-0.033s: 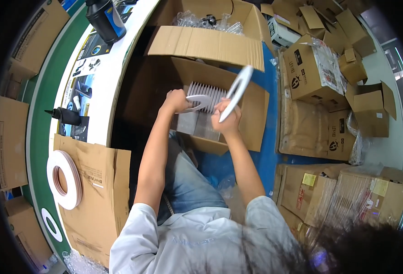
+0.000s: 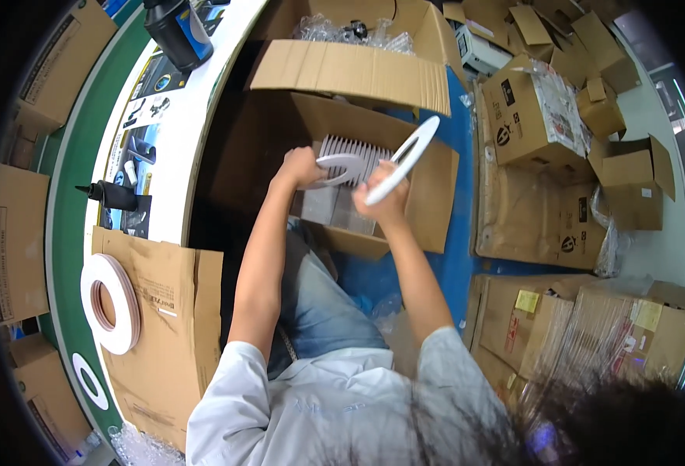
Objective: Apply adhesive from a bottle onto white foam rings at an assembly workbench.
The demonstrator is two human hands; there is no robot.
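Here's your left hand (image 2: pixel 302 167) inside the open cardboard box (image 2: pixel 434 203), grip pinching a flat white ring (image 2: pixel 352 161) beside a row of thin pale upright pieces (image 2: pixel 362 147)! Your right hand (image 2: pixel 383 196) pinches a tilted white ring (image 2: pixel 404 165) above that box, while left of it a stack of white rings (image 2: pixel 130 317) sits on brown cardboard (image 2: pixel 156 377).

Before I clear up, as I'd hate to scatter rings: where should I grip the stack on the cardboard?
Likely from above: pinch the ring stack across its right rim through the open hole, since it lies flat on the cardboard.
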